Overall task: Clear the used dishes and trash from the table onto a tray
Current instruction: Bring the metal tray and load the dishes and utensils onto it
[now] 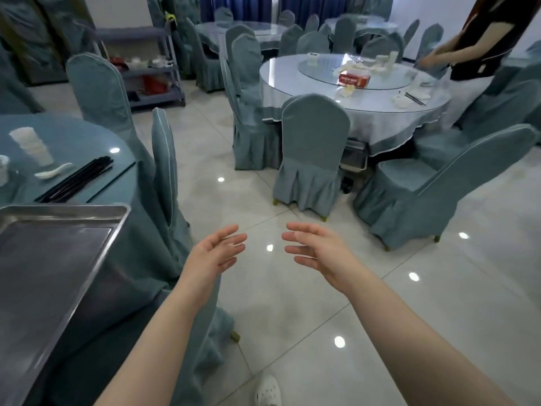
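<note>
A bare steel tray [44, 259] lies at the lower left on the edge of a teal-clothed round table [123, 183]. On that table stand a stack of white cups [32, 145], a white spoon [52, 171] and black chopsticks [79, 178]. My left hand [216, 253] and my right hand [313, 247] hover over the tiled floor, palms facing each other, fingers spread and holding nothing. Both are to the right of the tray and apart from it.
Covered chairs [313, 153] ring a second round table [351, 92] ahead, which carries a red tissue box [354, 79] and white dishes. A person [474, 45] leans over it at the far right. A grey service cart [152, 71] stands at the back left.
</note>
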A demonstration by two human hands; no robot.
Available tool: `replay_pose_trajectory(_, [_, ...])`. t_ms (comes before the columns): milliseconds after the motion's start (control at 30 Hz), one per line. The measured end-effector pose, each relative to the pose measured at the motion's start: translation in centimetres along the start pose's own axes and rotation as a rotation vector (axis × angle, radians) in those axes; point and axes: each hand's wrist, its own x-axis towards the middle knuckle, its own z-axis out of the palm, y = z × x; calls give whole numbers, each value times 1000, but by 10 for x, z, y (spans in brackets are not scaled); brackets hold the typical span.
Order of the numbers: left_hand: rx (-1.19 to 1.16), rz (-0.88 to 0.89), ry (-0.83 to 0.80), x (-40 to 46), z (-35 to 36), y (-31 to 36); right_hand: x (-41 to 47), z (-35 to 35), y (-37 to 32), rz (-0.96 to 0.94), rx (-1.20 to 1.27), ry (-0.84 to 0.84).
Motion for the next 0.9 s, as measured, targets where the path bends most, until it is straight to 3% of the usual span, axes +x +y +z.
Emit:
replay_pose_trajectory(233, [-100, -14, 132, 129, 25, 15, 117, -35, -39, 31, -111, -11])
replay_pose_trajectory(467, [-118, -4, 263, 224, 0, 50, 238, -16, -93, -27, -148, -81])
replay_pose_trajectory(733, [-194, -3, 621, 297, -100, 50, 395, 71, -110, 17, -231, -399])
replay_pose_trajectory(900, [-289, 29, 946, 316, -143, 49, 484, 149, -123, 22, -313, -677])
